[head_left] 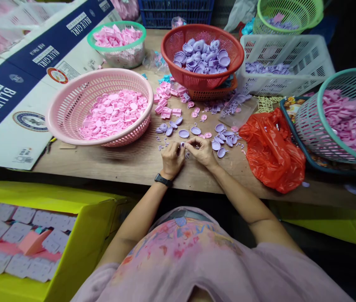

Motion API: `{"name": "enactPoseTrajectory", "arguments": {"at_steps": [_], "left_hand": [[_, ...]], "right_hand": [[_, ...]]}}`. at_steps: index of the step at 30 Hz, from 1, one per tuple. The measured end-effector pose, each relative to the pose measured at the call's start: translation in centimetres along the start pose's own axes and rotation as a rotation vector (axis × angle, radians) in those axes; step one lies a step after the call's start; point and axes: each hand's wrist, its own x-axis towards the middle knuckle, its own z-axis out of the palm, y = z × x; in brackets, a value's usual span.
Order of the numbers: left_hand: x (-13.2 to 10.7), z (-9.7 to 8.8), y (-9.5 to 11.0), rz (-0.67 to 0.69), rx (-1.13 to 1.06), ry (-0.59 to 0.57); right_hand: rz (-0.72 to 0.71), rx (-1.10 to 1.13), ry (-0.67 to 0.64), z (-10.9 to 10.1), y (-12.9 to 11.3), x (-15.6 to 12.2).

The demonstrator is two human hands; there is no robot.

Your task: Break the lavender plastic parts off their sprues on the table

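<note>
At the front of the wooden table my left hand [173,160] and my right hand [201,151] meet fingertip to fingertip. Both are closed in a pinch around a small light-purple plastic piece [183,144], mostly hidden by the fingers. A dark watch band circles my left wrist. Just beyond the hands lie purple oval shells [183,134], with a looser pile of purple shells [223,137] to the right. Tiny purple bits [162,147] are scattered beside my left hand, and small pink oval parts [207,135] lie near my right.
A pink basket [55,110] of pink parts stands left, a red basket [237,54] of purple parts behind. To the right are a crumpled red bag [274,155] and a teal basket [311,115]. A yellow box [96,222] sits below the table's left edge.
</note>
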Motion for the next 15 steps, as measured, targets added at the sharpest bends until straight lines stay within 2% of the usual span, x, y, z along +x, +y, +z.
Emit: {"name": "enactPoseTrajectory", "arguments": {"at_steps": [7, 15], "left_hand": [[-0.25, -0.16, 0.18, 0.064, 0.006, -0.050], [-0.32, -0.24, 0.34, -0.005, -0.032, -0.098]], "right_hand": [[0.040, 0.034, -0.017, -0.07, 0.30, -0.13], [0.081, 0.067, -0.073, -0.08, 0.36, 0.28]]}}
